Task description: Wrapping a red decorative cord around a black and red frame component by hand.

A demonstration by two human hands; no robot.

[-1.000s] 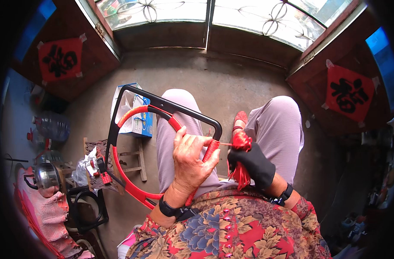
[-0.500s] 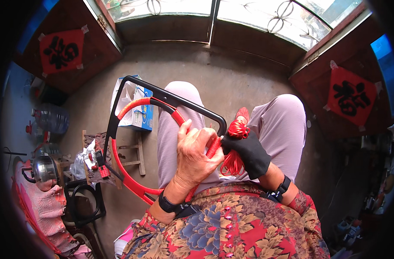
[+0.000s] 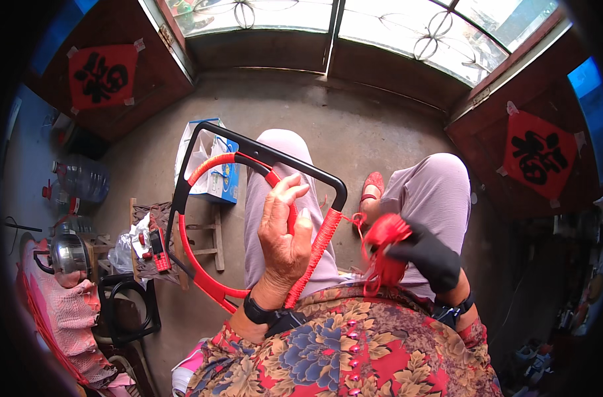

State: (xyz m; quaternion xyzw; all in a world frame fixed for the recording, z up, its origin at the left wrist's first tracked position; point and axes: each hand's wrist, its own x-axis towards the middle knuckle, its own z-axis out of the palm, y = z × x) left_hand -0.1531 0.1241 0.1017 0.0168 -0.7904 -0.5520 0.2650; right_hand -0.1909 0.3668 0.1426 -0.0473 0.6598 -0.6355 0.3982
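Note:
A black square frame (image 3: 285,157) with rounded corners and a ring inside it stands tilted above my left thigh. Red cord is wound tightly around much of the ring (image 3: 186,238) and along the frame's right side (image 3: 320,248). My bare left hand (image 3: 280,245) grips the ring's right part between thumb and fingers. In my right hand (image 3: 435,259), which wears a black glove, is a looped bundle of red cord (image 3: 389,246), smeared by motion. A strand runs from the bundle to the frame's upper right corner.
At left, a low wooden stool (image 3: 217,248) bears a red phone (image 3: 159,250) and white plastic. A blue and white box (image 3: 227,184) stands beyond it. Another black frame (image 3: 153,308) and a metal kettle (image 3: 69,257) are farther left. Doors (image 3: 262,53) close off the far side.
My right hand has moved right, away from the frame, carrying the cord bundle and drawing out the strand. My left hand has shifted from the wound side onto the ring, fingers more upright.

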